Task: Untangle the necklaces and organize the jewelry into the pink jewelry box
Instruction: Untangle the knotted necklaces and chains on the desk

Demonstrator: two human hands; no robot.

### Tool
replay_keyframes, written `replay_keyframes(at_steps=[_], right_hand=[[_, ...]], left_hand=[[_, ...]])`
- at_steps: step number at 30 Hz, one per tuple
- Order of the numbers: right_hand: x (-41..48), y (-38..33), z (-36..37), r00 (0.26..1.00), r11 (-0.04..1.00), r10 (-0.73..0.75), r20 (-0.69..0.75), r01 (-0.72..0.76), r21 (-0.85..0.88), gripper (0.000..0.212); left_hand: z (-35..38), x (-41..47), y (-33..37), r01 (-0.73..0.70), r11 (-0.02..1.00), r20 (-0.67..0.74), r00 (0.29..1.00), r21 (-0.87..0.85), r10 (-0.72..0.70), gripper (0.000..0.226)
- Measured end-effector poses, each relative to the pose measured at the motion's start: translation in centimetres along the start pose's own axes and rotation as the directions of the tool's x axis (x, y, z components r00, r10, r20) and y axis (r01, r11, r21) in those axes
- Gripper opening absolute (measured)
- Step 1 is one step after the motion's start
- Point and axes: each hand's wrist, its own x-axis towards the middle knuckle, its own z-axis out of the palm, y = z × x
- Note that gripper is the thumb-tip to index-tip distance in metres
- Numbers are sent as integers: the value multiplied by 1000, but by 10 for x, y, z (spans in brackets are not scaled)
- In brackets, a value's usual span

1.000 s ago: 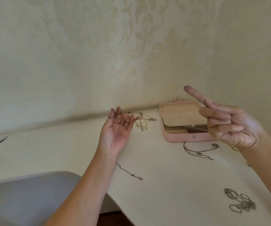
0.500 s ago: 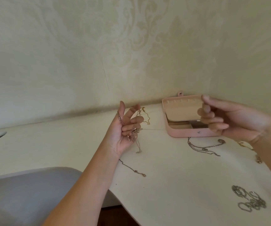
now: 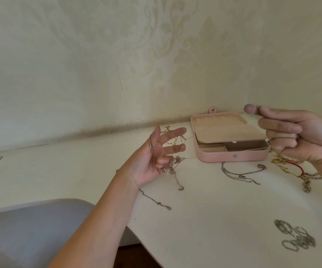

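My left hand (image 3: 146,163) is raised palm-up over the white table (image 3: 214,219). One chain is looped over its thumb, and its curled lower fingers grip a tangle of thin necklaces (image 3: 170,165) whose end hangs to the table. My right hand (image 3: 299,136) hovers in front of the open pink jewelry box (image 3: 231,157). Two of its fingers are stretched out and the others are curled round a very fine chain (image 3: 257,149) that runs back toward the tangle. The box's beige inner flap lies over its compartments.
A silver necklace (image 3: 239,174) lies just before the box. Gold and red pieces (image 3: 288,165) sit under my right wrist, a chunky silver chain (image 3: 295,238) at the near right, a short chain (image 3: 156,202) beside my left forearm. A grey chair (image 3: 30,229) stands at lower left.
My left hand's fingers have curled in over the tangle, which now hangs lower. My right hand has dropped from pointing upward to level in front of the box.
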Motion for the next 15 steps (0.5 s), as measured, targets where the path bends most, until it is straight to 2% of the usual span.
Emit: replay_keyframes(at_steps=[2,3,4,6,10,13,15], right_hand=[[5,2,5,992,995,56,-109,-64,-75,31],[4,2,9,963,969,40,-265,-102,-225,23],[3,4,14,903,893,-44,-428,-156,-422,18],[1,9,24,815,765,-129,-566,-281,-579,19],[1,12,36,755,608,-78,-651,-481,-631,25],[2,17,42,767,511,-61,-638,-525,-680,23],[8,23,41,754,449,-115,-646,-541,-711,25]], left_hand=[[-2,1,0,-36,999,-31,999,-10,36,71],[-4,2,-1,-54,998,-48,997,-24,52,70],[-5,2,-1,-66,997,-61,996,-40,64,70],[-6,3,-1,-78,995,-67,995,-68,74,70],[-5,2,0,-93,988,-59,994,-119,87,69],[-4,2,0,-75,988,-25,997,-136,73,68],[-4,1,0,-40,990,11,999,-132,42,68]])
